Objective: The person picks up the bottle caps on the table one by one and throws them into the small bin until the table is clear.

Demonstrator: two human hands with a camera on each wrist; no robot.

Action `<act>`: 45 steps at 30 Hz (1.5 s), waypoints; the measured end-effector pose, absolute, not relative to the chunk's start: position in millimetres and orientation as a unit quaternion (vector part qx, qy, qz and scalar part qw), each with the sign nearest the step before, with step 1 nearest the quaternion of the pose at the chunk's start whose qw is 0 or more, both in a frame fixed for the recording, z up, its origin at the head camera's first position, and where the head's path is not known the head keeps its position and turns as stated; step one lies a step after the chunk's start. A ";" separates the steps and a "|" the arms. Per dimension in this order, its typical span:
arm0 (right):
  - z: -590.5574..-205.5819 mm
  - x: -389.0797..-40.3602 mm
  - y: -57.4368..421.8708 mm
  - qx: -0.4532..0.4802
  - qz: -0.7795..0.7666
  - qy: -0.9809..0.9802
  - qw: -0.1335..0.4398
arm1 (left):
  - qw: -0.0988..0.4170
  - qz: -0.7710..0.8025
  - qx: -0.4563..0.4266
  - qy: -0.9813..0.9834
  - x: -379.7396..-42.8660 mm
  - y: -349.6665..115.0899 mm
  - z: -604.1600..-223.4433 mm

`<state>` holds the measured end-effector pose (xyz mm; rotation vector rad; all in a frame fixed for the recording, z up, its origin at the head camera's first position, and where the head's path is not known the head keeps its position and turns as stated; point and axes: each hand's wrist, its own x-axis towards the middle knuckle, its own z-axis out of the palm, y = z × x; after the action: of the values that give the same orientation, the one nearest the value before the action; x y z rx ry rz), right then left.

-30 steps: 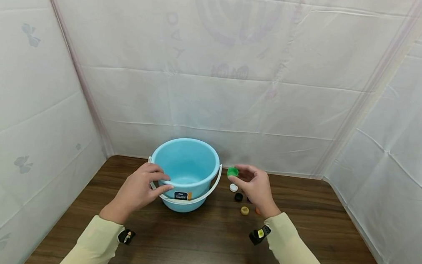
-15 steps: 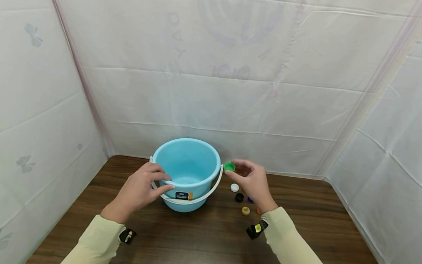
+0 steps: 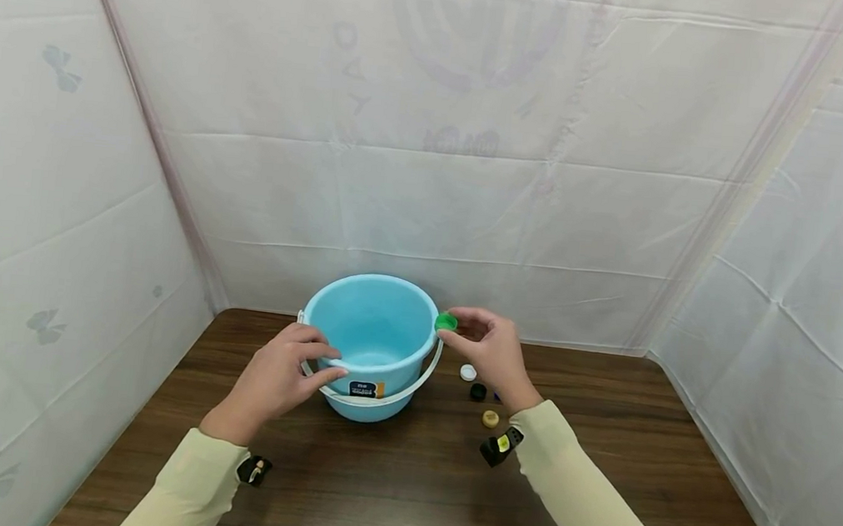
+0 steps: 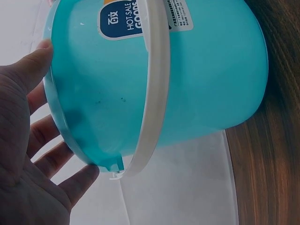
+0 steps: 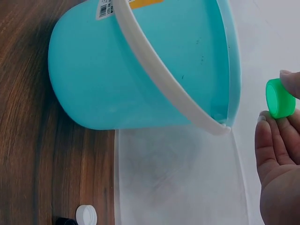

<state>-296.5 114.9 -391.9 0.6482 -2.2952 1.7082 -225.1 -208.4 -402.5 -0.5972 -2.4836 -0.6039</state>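
A light-blue bucket (image 3: 372, 392) with a white handle (image 4: 157, 89) stands upright on the table. My left hand (image 3: 278, 376) holds its near-left rim, thumb on the outer side and the other fingers over the edge, as the left wrist view shows. Between thumb and fingertips, my right hand (image 3: 491, 348) pinches a green bottle cap (image 5: 280, 98). In the head view this cap (image 3: 446, 322) appears at the bucket's right rim. The right wrist view shows it raised above the rim level, a little apart from the bucket.
Right of the bucket lie a white cap (image 3: 468, 372), a black cap (image 3: 478, 392) and a gold-coloured cap (image 3: 490, 419). A blue one (image 3: 497, 397) is mostly hidden by the right wrist. Whitish sheets (image 3: 426, 213) hang behind and at both sides of the wooden table (image 3: 386, 494).
My right hand has moved left and slightly up with the green cap, toward the bucket's right rim. An orange item near the right wrist is now covered. The left hand stays on the rim.
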 end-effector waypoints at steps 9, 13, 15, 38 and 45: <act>-383.4 -299.7 101.7 0.221 0.577 -0.780 0.097 | 0.249 -0.222 -0.219 -0.917 -224.5 -208.6 -401.1; -381.4 -302.7 96.8 0.228 0.572 -0.781 0.102 | 0.250 -0.222 -0.219 -0.917 -225.1 -208.5 -401.6; -380.9 -303.8 94.7 0.232 0.570 -0.781 0.104 | 0.250 -0.223 -0.218 -0.917 -225.4 -208.3 -401.7; -377.6 -311.9 72.0 0.216 0.553 -0.800 0.092 | 0.243 -0.226 -0.212 -0.919 -226.5 -209.8 -401.8; -380.9 -316.6 69.8 0.215 0.554 -0.799 0.089 | 0.242 -0.229 -0.212 -0.919 -226.2 -209.2 -402.5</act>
<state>-316.6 69.8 -380.9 0.6408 -2.3766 1.6493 -226.2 -209.2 -402.5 -0.5806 -2.5117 -0.6258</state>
